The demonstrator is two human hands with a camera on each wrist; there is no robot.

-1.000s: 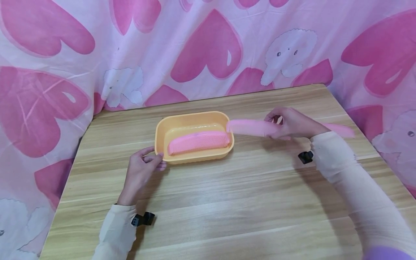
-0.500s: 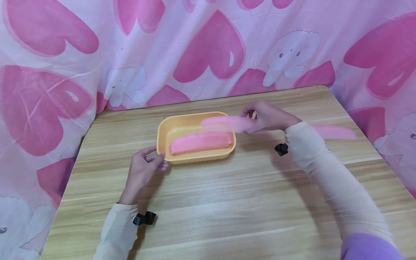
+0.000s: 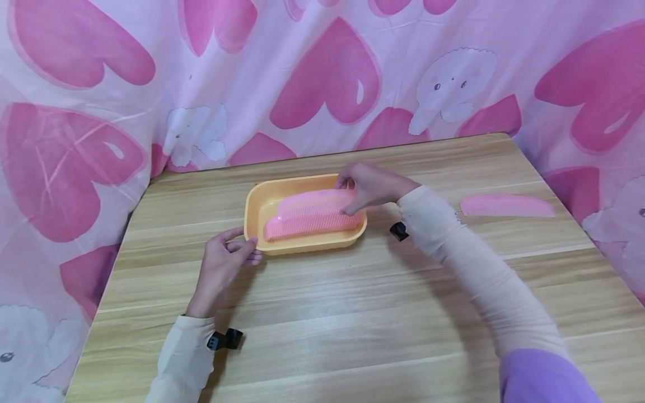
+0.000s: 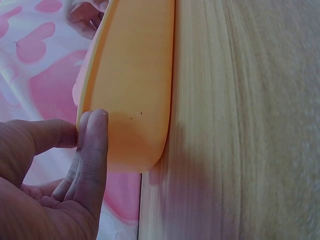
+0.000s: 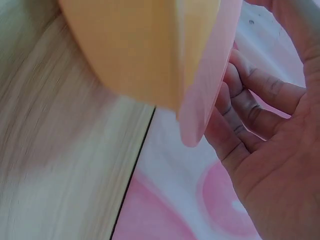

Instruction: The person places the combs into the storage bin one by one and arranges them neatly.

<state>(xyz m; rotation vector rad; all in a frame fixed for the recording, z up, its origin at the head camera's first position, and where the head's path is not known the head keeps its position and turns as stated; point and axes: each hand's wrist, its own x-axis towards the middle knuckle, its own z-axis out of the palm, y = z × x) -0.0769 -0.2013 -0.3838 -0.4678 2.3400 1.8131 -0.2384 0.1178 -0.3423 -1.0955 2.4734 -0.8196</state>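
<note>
A yellow-orange plastic basin (image 3: 307, 246) stands on the table, with a pink comb (image 3: 307, 226) lying inside along its front side. My left hand (image 3: 221, 271) pinches the basin's rim at the near left corner; the left wrist view shows thumb and fingers on either side of the basin wall (image 4: 135, 75). Over the basin's right end, my right hand (image 3: 375, 186) holds a second pink comb (image 3: 307, 199) by its right end. This comb lies behind the first and partly overlaps it in the head view. Whether it touches the basin floor is hidden.
A third pink comb (image 3: 506, 205) lies on the wooden table (image 3: 353, 330) to the right, beyond the right forearm. A pink heart-patterned cloth (image 3: 322, 73) hangs behind the table and at both sides.
My right hand has moved left with its comb, from right of the basin to inside its outline. The third comb has come fully into sight. My left hand has stayed at the rim.
</note>
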